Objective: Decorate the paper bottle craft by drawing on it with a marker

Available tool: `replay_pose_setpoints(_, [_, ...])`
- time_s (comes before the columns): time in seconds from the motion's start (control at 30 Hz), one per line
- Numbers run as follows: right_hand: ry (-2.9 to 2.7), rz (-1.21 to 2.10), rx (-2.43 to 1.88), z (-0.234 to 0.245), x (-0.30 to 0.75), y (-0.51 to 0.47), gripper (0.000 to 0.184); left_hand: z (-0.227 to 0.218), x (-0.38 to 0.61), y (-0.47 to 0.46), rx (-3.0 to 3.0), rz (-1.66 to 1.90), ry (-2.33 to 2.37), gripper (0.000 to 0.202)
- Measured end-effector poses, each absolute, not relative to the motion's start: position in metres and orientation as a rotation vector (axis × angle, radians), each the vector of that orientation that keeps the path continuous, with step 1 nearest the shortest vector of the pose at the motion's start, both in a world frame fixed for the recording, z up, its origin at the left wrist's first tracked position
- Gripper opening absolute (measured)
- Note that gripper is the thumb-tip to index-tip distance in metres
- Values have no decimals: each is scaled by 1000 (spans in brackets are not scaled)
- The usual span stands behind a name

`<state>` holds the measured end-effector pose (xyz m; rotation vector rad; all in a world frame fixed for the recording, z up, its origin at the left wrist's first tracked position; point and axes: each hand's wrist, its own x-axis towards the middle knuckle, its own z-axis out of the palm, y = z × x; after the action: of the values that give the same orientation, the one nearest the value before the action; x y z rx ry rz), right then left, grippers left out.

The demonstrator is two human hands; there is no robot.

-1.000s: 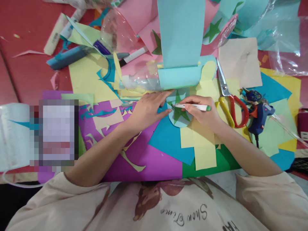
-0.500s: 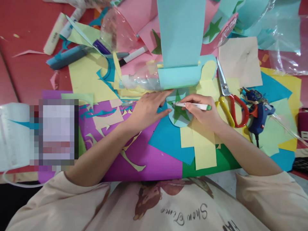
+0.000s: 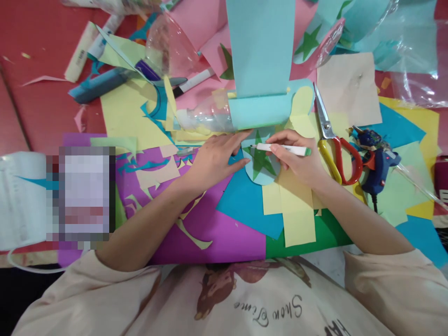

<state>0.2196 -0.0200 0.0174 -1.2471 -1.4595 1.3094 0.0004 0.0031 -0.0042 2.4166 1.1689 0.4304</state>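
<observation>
My right hand (image 3: 300,161) is closed round a white marker with a green end (image 3: 285,149), its tip resting on a green paper star (image 3: 262,161). The star lies on a light blue paper disc (image 3: 261,177). My left hand (image 3: 213,158) lies flat with fingers stretched out, pressing the left edge of that disc and the coloured sheets beneath. Both hands sit just in front of a folded light blue paper strip (image 3: 261,60).
Scissors with red and yellow handles (image 3: 332,140) and a blue glue gun (image 3: 376,163) lie right of my right hand. A clear plastic bottle piece (image 3: 206,116), markers (image 3: 192,83) and paper scraps crowd the back. Purple paper (image 3: 210,228) and green paper (image 3: 325,231) cover the near edge.
My right hand with the marker has shifted slightly up and back along the star. My left hand has stayed pressed in place.
</observation>
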Motion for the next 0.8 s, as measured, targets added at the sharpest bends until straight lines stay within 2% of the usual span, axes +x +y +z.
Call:
replay_pose_setpoints(0.53, [-1569,1307,-1221,9,225,-19,16,-2,1,3,2412,399,1178,51])
replay_pose_setpoints(0.8, [-1565,1349,-1265,18,223,-20,12,-2,1,3,2414,411,1171,50])
